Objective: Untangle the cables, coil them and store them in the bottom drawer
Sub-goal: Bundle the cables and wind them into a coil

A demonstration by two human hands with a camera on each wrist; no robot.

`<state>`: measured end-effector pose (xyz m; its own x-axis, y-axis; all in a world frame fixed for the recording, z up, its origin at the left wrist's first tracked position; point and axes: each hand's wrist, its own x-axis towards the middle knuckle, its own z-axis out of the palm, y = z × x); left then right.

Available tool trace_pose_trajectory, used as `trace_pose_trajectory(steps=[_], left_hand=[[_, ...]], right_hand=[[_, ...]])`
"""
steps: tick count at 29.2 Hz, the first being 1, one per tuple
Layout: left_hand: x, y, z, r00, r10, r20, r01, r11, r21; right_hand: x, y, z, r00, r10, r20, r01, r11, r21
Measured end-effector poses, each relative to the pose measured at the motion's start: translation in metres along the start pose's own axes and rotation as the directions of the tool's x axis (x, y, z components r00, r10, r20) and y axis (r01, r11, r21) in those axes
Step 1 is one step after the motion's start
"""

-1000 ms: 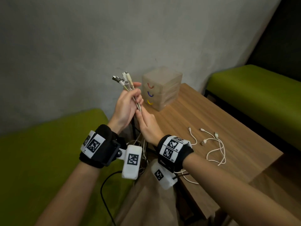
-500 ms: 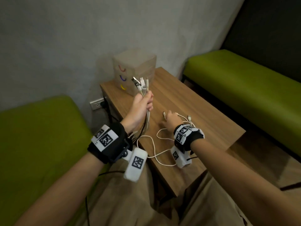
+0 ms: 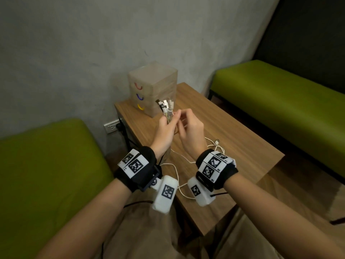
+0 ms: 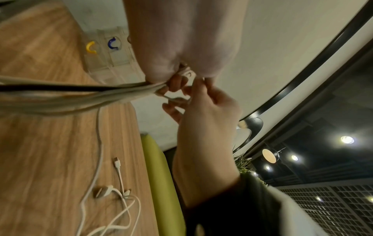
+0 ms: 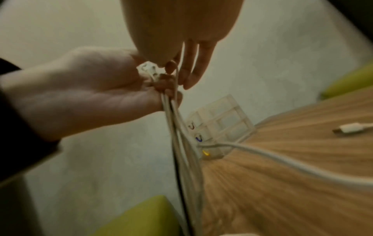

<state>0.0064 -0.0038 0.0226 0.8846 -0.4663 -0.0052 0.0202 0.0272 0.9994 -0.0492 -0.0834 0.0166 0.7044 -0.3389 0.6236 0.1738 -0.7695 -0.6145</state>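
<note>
My left hand (image 3: 168, 119) grips a bundle of cables (image 3: 165, 107), plug ends up, above the table's left side. The bundle of white cables and one black cable hangs below the fist (image 5: 177, 127) and shows blurred in the left wrist view (image 4: 60, 95). My right hand (image 3: 180, 116) is right beside it and pinches a thin white cable (image 4: 177, 99) close to the left fingers. The frosted drawer unit (image 3: 153, 88) stands behind, with red, blue and yellow handles; the yellow bottom drawer (image 3: 140, 107) is closed.
A loose white cable (image 3: 217, 141) trails over the wooden table (image 3: 242, 146) toward the near edge. Green benches stand at the left (image 3: 46, 165) and right (image 3: 280, 94). A wall socket (image 3: 112, 126) sits left of the table.
My right hand has risen from the loose cable on the table to the left hand, bringing a white cable. The left hand kept its bundle.
</note>
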Motion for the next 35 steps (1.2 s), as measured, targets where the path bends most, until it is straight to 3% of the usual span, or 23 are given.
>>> trace_pose_trajectory(steps=[5,10,15,18,19,21,25,27,29,32,35], left_hand=[[-0.010,0.012,0.002,0.986,0.140,-0.096,-0.151,0.980,-0.129],[0.004,0.048,-0.025,0.910,0.264,-0.319,-0.344,0.911,-0.226],[0.011,0.120,-0.073,0.786,0.302,-0.539,-0.557,0.725,-0.406],[0.009,0.141,-0.103,0.749,0.322,-0.579,-0.615,0.663,-0.426],[0.008,0.142,-0.108,0.753,0.347,-0.559,-0.613,0.679,-0.404],[0.005,0.136,-0.108,0.785,0.389,-0.482,-0.570,0.757,-0.319],[0.005,0.096,-0.088,0.909,0.376,-0.180,-0.390,0.919,-0.054],[0.003,0.076,-0.082,0.927,0.368,-0.066,-0.354,0.921,0.164],[-0.003,0.067,-0.081,0.920,0.393,0.003,-0.371,0.866,0.337],[-0.013,0.067,-0.089,0.901,0.433,-0.039,-0.375,0.819,0.433],[-0.015,0.071,-0.110,0.835,0.483,-0.263,-0.341,0.830,0.441]], right_hand=[[0.004,-0.013,0.003,0.998,-0.053,-0.016,0.055,0.984,0.167],[-0.006,-0.018,0.008,0.988,0.011,0.155,-0.054,0.959,0.277],[-0.018,0.018,0.001,0.937,0.039,0.348,-0.057,0.998,0.041],[-0.016,0.036,-0.011,0.859,0.122,0.498,-0.065,0.989,-0.129],[-0.013,0.040,-0.015,0.845,0.148,0.513,-0.076,0.985,-0.157],[-0.004,0.039,-0.018,0.873,0.149,0.464,-0.087,0.984,-0.154],[0.020,-0.002,-0.009,0.930,0.005,0.368,-0.003,1.000,-0.007],[0.031,-0.027,0.000,0.926,-0.101,0.363,0.093,0.995,0.040],[0.041,-0.048,0.009,0.933,-0.164,0.320,0.141,0.986,0.091],[0.048,-0.071,0.026,0.954,-0.149,0.259,0.098,0.975,0.201],[0.042,-0.084,0.051,0.942,-0.112,0.315,0.029,0.966,0.256]])
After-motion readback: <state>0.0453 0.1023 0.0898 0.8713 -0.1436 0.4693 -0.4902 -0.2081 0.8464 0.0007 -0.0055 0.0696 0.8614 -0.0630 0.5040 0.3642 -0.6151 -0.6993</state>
